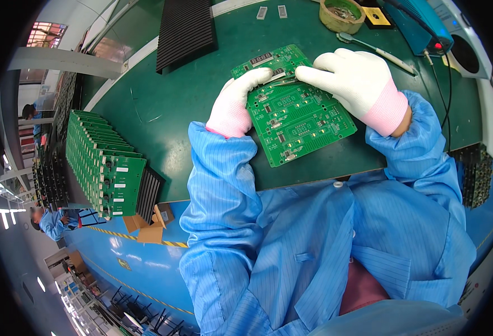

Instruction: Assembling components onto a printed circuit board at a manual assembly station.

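White-gloved, the left hand [238, 101] has its fingertips drawn narrow at a seven-segment display [278, 73] on a green circuit-board panel [308, 115]; whether it grips or only presses cannot be told. The right hand [356, 78], gloved alike, reaches over the panel's right side with its fingers bent and close together; its hold is hidden.

The panel lies on a green workbench [168, 117], its nearest corner close to the near edge. Bare surface shows from the left sleeve [221, 162] to the left edge; on the right, the right sleeve [420, 129] overhangs the near edge. The room beyond the panel is wider.

White labels [119, 185] mark the upright circuit boards [98, 148] at the near-left corner; their print is too small to read.

The panel's long axis runs obliquely, from far left to near right. A second display [261, 58] sits at its far end; the outlined display positions towards the near end are unfilled.

Farther out, a black ribbed rack [185, 33] stands by the far-left corner, two loose display modules [272, 12] lie towards the far edge, and a bowl [340, 23], a brush [378, 52] and a blue electrical unit [417, 25] occupy the far-right area.
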Motion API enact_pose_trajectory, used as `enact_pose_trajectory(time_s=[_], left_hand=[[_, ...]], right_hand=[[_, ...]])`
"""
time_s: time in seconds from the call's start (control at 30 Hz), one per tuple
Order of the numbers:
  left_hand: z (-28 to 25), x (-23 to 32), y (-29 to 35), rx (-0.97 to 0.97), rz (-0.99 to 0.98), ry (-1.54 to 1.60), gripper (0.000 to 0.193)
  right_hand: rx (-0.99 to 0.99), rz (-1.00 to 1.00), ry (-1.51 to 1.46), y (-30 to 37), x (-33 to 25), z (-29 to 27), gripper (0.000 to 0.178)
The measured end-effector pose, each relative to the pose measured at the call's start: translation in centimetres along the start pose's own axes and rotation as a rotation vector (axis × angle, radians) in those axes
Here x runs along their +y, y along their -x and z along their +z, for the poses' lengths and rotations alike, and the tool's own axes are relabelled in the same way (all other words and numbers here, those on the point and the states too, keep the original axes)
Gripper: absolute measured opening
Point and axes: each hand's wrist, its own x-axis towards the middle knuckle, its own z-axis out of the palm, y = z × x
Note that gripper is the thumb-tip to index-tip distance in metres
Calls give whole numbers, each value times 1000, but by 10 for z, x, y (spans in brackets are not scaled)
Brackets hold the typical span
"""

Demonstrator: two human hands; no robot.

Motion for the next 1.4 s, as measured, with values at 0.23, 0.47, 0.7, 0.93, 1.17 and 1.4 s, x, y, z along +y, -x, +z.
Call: enact_pose_trajectory(time_s=[0.23, 0.47, 0.7, 0.93, 1.17, 1.4], left_hand=[[5, 2, 6, 16, 9, -15, 30], [-3, -1, 1, -16, 28, -32, 31], [-3, -1, 0, -13, -2, -15, 31], [-1, -1, 2, -24, 5, 19, 30], [-2, -1, 1, -23, -3, 17, 32], [-5, -1, -1, -54, 3, -27, 39]], right_hand=[[46, 3, -52, 0, 2, 8, 36], [83, 20, -65, 0, 1, 13, 34], [101, 34, -94, 3, 0, 15, 34], [67, 43, -72, 7, -2, 8, 35], [31, 46, -25, 6, -4, 2, 37], [-1, 47, -8, 5, -6, 0, 36]])
